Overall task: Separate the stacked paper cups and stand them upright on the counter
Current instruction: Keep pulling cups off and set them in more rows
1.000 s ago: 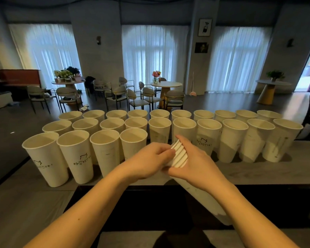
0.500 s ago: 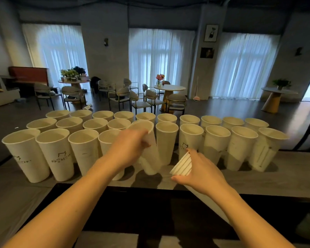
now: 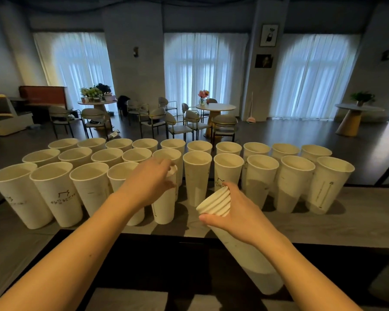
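My left hand [image 3: 149, 182] grips the rim of a single white paper cup [image 3: 164, 207], which stands upright on the grey counter [image 3: 357, 223] at the right end of the front row. My right hand [image 3: 238, 215] holds a stack of nested white cups [image 3: 215, 202] tilted, with its several rims pointing up and left and its long body [image 3: 254, 263] running down towards me under my wrist. Several rows of separated white cups [image 3: 262, 179] stand upright across the counter behind my hands.
The counter's near edge meets a dark lower surface [image 3: 166, 261]. Bare counter lies right of the stack, in front of the cups. Beyond the counter is a room with round tables [image 3: 215, 107], chairs and curtained windows.
My left hand pulled one cup off the stack, carried it left and forward, and set it down upright in the front row. My right hand lowered the stack a little.
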Demonstrator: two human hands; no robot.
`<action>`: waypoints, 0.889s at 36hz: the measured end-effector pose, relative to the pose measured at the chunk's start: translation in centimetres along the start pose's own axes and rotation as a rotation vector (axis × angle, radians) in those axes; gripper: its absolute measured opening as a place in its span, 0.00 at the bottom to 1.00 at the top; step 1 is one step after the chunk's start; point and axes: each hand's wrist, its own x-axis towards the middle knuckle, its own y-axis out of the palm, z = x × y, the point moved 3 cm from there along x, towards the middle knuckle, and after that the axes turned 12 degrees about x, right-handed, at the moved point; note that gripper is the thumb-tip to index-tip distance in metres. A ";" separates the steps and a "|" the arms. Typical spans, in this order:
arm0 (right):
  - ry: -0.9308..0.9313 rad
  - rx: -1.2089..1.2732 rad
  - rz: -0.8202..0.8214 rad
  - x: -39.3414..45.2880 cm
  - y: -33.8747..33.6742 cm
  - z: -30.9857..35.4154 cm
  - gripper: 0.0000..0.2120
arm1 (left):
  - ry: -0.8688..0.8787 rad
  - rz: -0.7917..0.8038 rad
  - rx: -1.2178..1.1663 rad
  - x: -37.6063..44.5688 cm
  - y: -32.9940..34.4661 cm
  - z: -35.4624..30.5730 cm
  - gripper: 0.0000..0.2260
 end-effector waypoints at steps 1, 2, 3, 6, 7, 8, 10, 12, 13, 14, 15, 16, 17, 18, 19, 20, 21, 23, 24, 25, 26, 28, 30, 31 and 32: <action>-0.005 0.011 0.002 -0.1 -0.1 0.0 0.59 | 0.010 -0.087 -0.061 -0.2 -0.7 -0.6 0.22; -0.008 0.019 0.005 -0.1 -0.1 0.0 0.59 | 0.021 -0.130 -0.170 -0.6 -1.4 -1.4 0.20; -0.010 0.025 0.006 -0.1 -0.2 0.0 0.60 | 0.032 -0.096 -0.318 -1.0 -1.9 -2.5 0.18; -0.032 0.055 0.010 -0.1 -0.4 0.3 0.60 | 0.127 0.256 -0.663 -2.4 -2.4 -6.3 0.14; -0.048 0.067 0.016 -0.2 -0.5 0.4 0.59 | 0.165 0.357 -0.691 -2.9 -2.4 -7.4 0.14; -0.064 0.076 0.026 -0.3 -0.6 0.4 0.57 | 0.194 0.433 -0.717 -3.3 -2.3 -8.2 0.14; -0.101 0.070 0.040 -0.5 -0.9 0.4 0.54 | 0.194 0.495 -0.779 -3.8 -2.3 -9.1 0.15; -0.142 0.059 0.032 -0.6 -1.3 0.3 0.51 | 0.145 0.477 -0.819 -3.9 -2.6 -9.6 0.14; -0.162 0.058 0.026 -0.7 -1.4 0.3 0.49 | 0.117 0.460 -0.844 -3.9 -2.6 -9.8 0.13; -0.182 0.058 0.020 -0.9 -1.6 0.3 0.48 | 0.088 0.452 -0.879 -3.8 -2.5 -9.9 0.13; -0.203 0.057 0.018 -0.9 -1.7 0.3 0.45 | 0.063 0.448 -0.916 -3.7 -2.5 -10.1 0.13; -0.226 0.057 0.019 -1.0 -1.9 0.4 0.42 | 0.048 0.446 -0.938 -3.8 -2.6 -10.3 0.13; -0.243 0.055 0.020 -1.1 -2.0 0.3 0.38 | 0.036 0.442 -0.945 -3.9 -2.7 -10.6 0.12; -0.255 0.055 0.017 -1.3 -2.2 0.2 0.35 | 0.029 0.428 -0.944 -3.9 -2.8 -10.7 0.11; -0.265 0.051 0.014 -1.4 -2.4 0.1 0.34 | 0.018 0.398 -0.948 -3.9 -3.0 -10.8 0.09; -0.275 0.042 0.015 -1.7 -2.7 -0.2 0.34 | -0.004 0.358 -0.944 -3.8 -2.8 -10.8 0.06; -0.275 0.025 0.011 -1.7 -2.7 -0.3 0.35 | -0.034 0.322 -0.937 -3.7 -2.8 -10.4 0.04; -0.254 -0.009 0.007 -1.9 -3.1 -0.9 0.37 | -0.100 0.254 -0.909 -3.4 -3.2 -9.8 0.05; -0.238 -0.032 0.012 -1.9 -3.5 -1.3 0.39 | -0.124 0.208 -0.893 -3.2 -3.6 -9.6 0.05; -0.214 -0.065 0.012 -1.8 -3.7 -1.8 0.41 | -0.143 0.152 -0.876 -3.1 -4.3 -9.1 0.04; -0.182 -0.099 0.010 -1.7 -4.1 -2.4 0.44 | -0.161 0.085 -0.837 -2.8 -4.9 -8.6 0.04; -0.084 -0.158 0.003 -1.6 -4.8 -3.7 0.49 | -0.169 -0.049 -0.695 -2.2 -5.9 -7.7 0.05; 0.009 -0.187 -0.004 -1.7 -5.4 -5.0 0.52 | -0.139 -0.092 -0.535 -1.7 -5.9 -7.5 0.07; 0.037 -0.190 -0.005 -1.7 -5.5 -5.4 0.53 | -0.107 -0.071 -0.470 -1.5 -5.5 -7.7 0.08; 0.050 -0.185 -0.004 -1.7 -5.6 -5.7 0.54 | -0.071 -0.032 -0.400 -1.3 -4.9 -8.1 0.08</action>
